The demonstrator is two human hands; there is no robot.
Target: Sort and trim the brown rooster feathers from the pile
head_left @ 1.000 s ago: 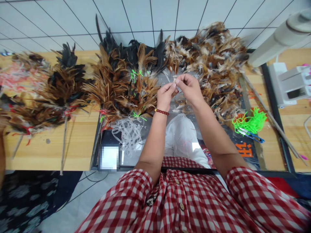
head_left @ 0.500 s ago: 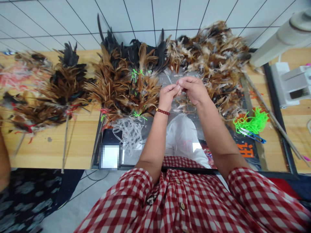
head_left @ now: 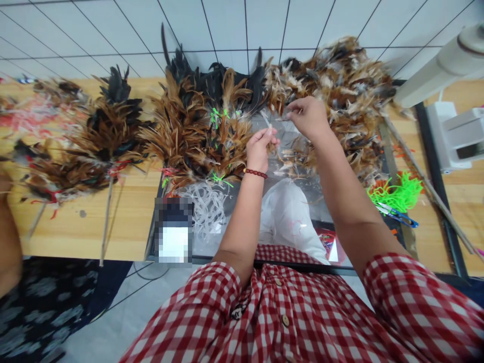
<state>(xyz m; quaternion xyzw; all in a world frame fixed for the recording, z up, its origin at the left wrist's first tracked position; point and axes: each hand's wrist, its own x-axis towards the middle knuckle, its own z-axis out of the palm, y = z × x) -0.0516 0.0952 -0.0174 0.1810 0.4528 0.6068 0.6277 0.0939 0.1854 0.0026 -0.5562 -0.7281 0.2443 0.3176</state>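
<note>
My left hand (head_left: 260, 147), with a beaded bracelet on its wrist, is closed in a pinch over the middle of the dark glassy mat. Small brown feathers (head_left: 271, 147) show below its fingertips, and their exact number is unclear. A pale thin strip (head_left: 266, 119) lies just beyond these fingers. To the right and farther out, my right hand (head_left: 309, 117) hovers at the near edge of a heap of loose brown and cream feathers (head_left: 342, 85). Its thumb and finger are slightly apart, with nothing plain between them. Bound brown and black feather bunches (head_left: 177, 118) lie left of my hands.
White plastic ribbon (head_left: 207, 206) lies at the near left. Bright green string (head_left: 397, 194) and blue-handled snips (head_left: 399, 216) are at right, beside a long stick (head_left: 427, 181). A white post (head_left: 434, 65) stands at far right. Another person's arm (head_left: 8, 234) shows at the left edge.
My hands were together at the fingertips. Now they are apart: the right has moved out and to the right towards the feather heap, while the left stays pinched. The whole view has shifted slightly.
</note>
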